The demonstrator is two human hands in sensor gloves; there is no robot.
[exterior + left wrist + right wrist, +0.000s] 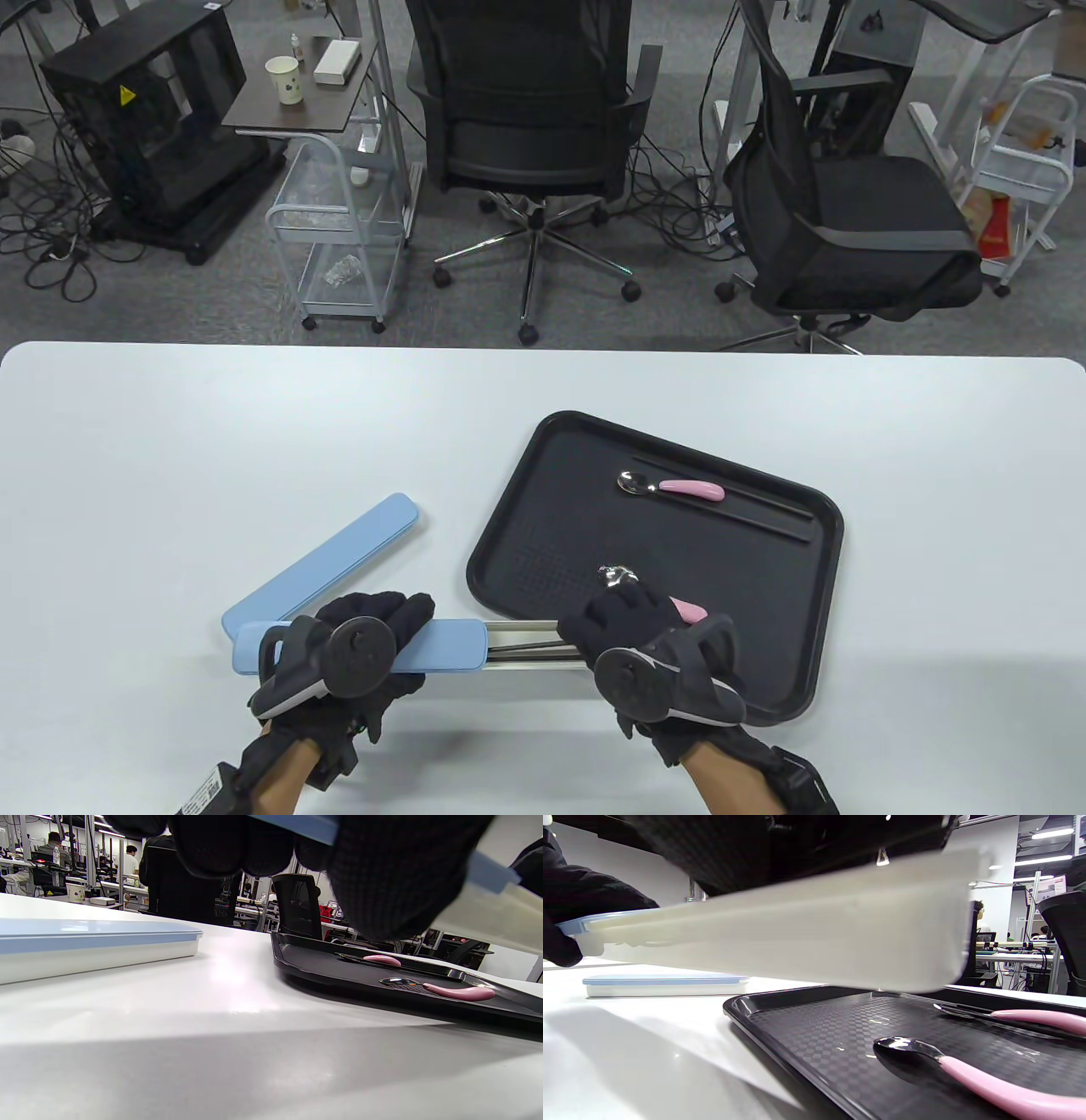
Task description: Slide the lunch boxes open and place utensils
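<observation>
at the bottom of the table view, left of centre, the left hand [361,649] holds the blue lid [441,645] of a lunch box, its fingers [399,613] curled over the lid's far edge; the left wrist view shows them wrapped close together around the blue edge. at bottom centre-right, the right hand [640,632] holds the other end, the white base [534,649], over the near left corner of the black tray [764,679]. how its fingers lie i cannot tell for sure; in the right wrist view they are only a dark mass pressed on top of the base. the box looks held above the table, not resting on it. the lid is drawn leftward, so a stretch of the base is open between the hands, with dark chopsticks [530,650] lying in it.

just beyond the right hand, a pink-handled spoon [649,590] lies on the tray. left of centre, a second blue lunch box [327,560] lies closed and slantwise on the table [170,441]. further up the tray, another pink spoon [670,486] rests beside a pair of black chopsticks [721,497].

judging by this, the step in hand is sliding open a box. the next move calls for pulling the lid further off, or far enough to lift the chopsticks out onto the tray, while the right hand keeps the base level. the slanted box seems yet to be opened.
</observation>
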